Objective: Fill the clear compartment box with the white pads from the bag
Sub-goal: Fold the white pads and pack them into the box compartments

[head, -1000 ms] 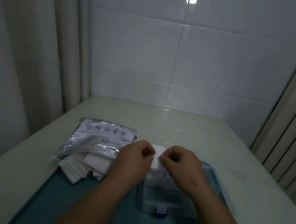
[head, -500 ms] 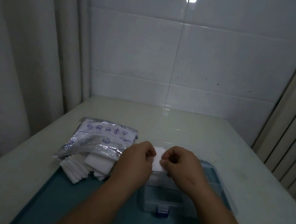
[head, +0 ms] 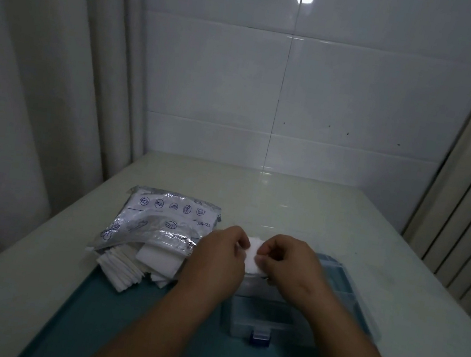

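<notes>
Both hands — left hand (head: 219, 260), right hand (head: 288, 267) — pinch one white pad (head: 253, 258) between them, directly above the clear compartment box (head: 265, 315) — drop is straight down.

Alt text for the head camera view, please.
Both hands, left hand and right hand, pinch one white pad above the clear compartment box. The foil bag spills more pads at left.

bag (head: 159, 222) printed "Content" upside down, row of round icons
</notes>
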The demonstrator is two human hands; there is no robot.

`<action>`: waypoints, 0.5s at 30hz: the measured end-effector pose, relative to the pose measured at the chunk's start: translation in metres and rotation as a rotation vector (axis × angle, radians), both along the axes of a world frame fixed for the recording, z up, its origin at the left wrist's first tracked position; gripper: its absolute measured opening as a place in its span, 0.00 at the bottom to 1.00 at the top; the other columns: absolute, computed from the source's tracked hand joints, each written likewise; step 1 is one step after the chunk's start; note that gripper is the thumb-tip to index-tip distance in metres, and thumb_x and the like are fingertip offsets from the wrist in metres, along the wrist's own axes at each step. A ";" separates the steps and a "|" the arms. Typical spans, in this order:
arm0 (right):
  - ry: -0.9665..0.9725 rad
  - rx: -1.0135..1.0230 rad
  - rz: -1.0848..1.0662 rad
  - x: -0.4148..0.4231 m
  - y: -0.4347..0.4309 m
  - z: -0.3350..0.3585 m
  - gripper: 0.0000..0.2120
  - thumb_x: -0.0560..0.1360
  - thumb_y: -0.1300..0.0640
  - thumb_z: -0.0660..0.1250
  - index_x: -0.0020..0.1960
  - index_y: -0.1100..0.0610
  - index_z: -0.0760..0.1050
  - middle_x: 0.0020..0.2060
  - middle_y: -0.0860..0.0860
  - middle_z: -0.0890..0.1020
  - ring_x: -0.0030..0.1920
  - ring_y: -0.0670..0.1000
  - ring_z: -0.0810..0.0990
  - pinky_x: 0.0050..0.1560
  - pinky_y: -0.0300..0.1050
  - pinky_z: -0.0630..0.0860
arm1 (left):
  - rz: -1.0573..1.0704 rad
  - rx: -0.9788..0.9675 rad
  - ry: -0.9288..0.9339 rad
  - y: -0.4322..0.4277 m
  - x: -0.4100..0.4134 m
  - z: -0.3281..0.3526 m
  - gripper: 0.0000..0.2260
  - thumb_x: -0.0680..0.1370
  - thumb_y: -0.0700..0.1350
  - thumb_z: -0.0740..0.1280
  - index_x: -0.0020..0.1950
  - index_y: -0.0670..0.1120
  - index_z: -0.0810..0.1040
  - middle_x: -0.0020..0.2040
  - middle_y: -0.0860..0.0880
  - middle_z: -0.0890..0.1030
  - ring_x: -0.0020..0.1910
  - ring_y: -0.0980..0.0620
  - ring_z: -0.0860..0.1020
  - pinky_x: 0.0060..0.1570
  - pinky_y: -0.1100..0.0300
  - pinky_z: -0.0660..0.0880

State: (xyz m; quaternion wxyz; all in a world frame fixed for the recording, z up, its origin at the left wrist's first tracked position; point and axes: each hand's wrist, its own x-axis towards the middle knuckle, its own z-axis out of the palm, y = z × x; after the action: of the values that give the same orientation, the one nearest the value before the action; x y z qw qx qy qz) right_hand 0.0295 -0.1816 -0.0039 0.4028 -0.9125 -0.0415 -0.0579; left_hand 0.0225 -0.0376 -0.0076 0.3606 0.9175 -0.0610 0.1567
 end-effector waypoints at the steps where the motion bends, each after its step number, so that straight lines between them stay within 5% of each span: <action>1: 0.002 -0.004 0.000 0.000 0.000 0.000 0.06 0.74 0.55 0.70 0.40 0.47 0.76 0.40 0.46 0.82 0.40 0.47 0.81 0.49 0.51 0.81 | 0.000 -0.003 0.004 0.000 0.000 -0.001 0.08 0.77 0.41 0.63 0.51 0.51 0.78 0.49 0.49 0.79 0.48 0.51 0.76 0.45 0.60 0.69; 5: 0.023 -0.057 0.011 -0.001 0.000 0.001 0.06 0.75 0.55 0.70 0.41 0.46 0.76 0.41 0.47 0.82 0.41 0.47 0.81 0.49 0.52 0.81 | -0.002 0.017 0.019 0.001 0.001 -0.004 0.11 0.77 0.43 0.65 0.58 0.52 0.79 0.54 0.49 0.80 0.53 0.51 0.76 0.52 0.61 0.70; 8: 0.069 -0.068 0.043 -0.003 0.001 0.002 0.07 0.76 0.54 0.68 0.50 0.43 0.75 0.49 0.48 0.82 0.43 0.47 0.81 0.50 0.48 0.80 | -0.008 0.030 0.042 0.000 0.001 -0.005 0.13 0.77 0.42 0.64 0.61 0.50 0.79 0.58 0.49 0.79 0.56 0.52 0.77 0.57 0.60 0.72; 15: 0.097 -0.123 0.040 -0.005 0.002 0.006 0.13 0.75 0.52 0.69 0.60 0.47 0.78 0.54 0.50 0.82 0.50 0.48 0.80 0.55 0.44 0.78 | -0.004 0.067 0.072 -0.001 0.001 -0.004 0.15 0.77 0.41 0.64 0.63 0.48 0.79 0.61 0.48 0.79 0.57 0.51 0.77 0.58 0.61 0.72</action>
State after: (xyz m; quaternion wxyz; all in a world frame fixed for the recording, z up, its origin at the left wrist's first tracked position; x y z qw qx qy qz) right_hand 0.0246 -0.1792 0.0017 0.3487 -0.9362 -0.0438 -0.0029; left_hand 0.0237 -0.0382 -0.0115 0.3318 0.9340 -0.0549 0.1206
